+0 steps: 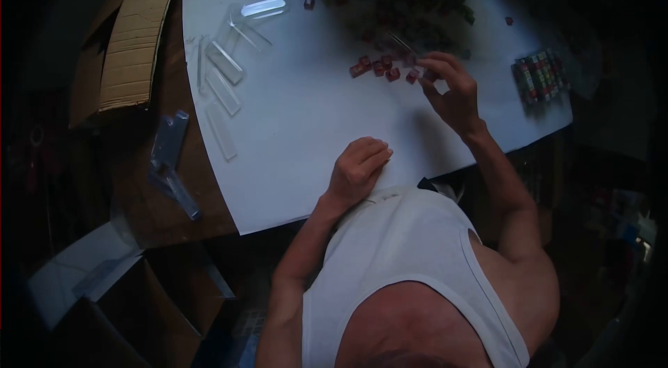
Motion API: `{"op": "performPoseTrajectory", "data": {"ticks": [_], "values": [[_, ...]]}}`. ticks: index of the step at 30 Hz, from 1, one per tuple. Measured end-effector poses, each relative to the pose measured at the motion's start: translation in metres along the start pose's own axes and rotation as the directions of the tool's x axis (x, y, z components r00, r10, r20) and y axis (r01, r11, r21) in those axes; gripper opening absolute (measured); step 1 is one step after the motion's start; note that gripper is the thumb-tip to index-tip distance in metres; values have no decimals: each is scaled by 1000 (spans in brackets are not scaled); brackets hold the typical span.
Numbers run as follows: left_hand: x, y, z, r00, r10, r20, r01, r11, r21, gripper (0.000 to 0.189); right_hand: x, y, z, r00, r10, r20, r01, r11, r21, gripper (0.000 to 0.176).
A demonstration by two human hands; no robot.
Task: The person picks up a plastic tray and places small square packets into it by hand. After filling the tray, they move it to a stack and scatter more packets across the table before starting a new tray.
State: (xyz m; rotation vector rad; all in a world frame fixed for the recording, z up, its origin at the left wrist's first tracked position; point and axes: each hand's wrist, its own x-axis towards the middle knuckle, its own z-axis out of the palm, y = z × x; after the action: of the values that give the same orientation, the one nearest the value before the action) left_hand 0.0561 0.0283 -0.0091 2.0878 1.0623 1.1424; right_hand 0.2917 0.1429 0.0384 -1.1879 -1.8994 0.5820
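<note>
My right hand is over the white sheet, its thumb and fingers curved around something dim and blurred that I cannot make out. A thin shiny strip shows just beyond those fingertips. Beside them lie several small dark red cubes with pale marks on top. My left hand rests closed on the sheet near its front edge, and whatever may be inside it is hidden. Further back, a heap of dark red and green cubes lies in deep shadow.
White sheet covers most of the table. Clear plastic cases lie along its left side, and more clear pieces on the brown tabletop. A cardboard box stands far left. A wrapped block of cubes sits at right.
</note>
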Motion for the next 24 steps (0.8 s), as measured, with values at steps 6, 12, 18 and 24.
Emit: {"op": "performPoseTrajectory", "data": {"ticks": [6,12,18,24], "values": [[-2,7,3,992,-42,-123,44,999,14,27,-74,-33,20,986,-164,31,167,967,-192,34],[3,10,9,998,14,-61,-2,982,188,28,-47,16,0,987,-93,-130,63,974,-218,25],[20,21,23,988,69,135,-103,960,261,29,16,91,-14,995,-68,-77,29,903,-429,25],[11,13,28,992,35,123,-63,971,229,24,30,72,-24,986,163,24,-148,941,-304,22]]}}
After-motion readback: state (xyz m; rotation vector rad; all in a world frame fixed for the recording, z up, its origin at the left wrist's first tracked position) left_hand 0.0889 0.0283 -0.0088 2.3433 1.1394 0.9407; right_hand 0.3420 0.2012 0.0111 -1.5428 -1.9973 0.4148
